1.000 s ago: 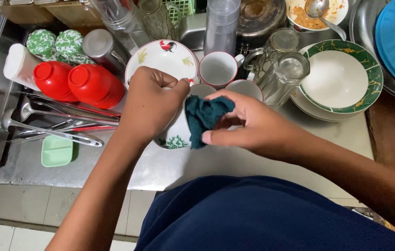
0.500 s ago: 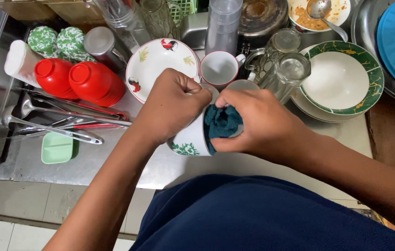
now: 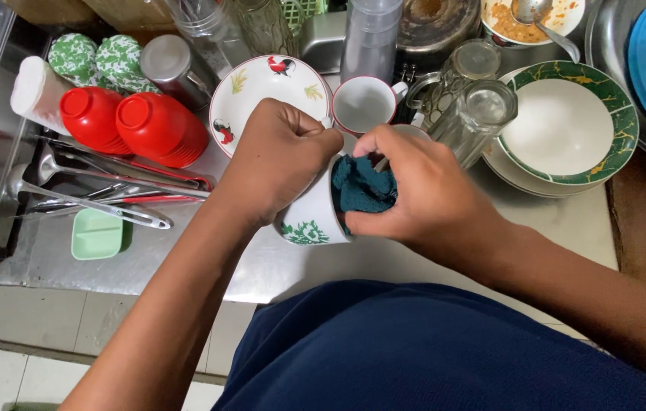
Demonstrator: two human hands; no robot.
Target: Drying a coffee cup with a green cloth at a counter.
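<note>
White mug with a green leaf pattern is held tilted on its side above the front edge of the metal desk, its mouth turned toward the right. It is gripped around its body by the left hand, whose fingers are curled shut over the top of it. A dark teal cloth is pressed into the mouth of the mug by the right hand, whose fingers are bunched tightly around the cloth. Just behind the hands, a round plate painted with roosters is seen lying on the desk, and a small white cup with a red rim stands upright just beside it. To the right of the cup, two clear glass mugs are set close together, and beyond them a stack of white bowls with green marbled rims is seen. To the left, two red plastic cups lie mouth down, with metal ladles and tongs laid in front of them and a small pale green tray near the desk's front edge.
</note>
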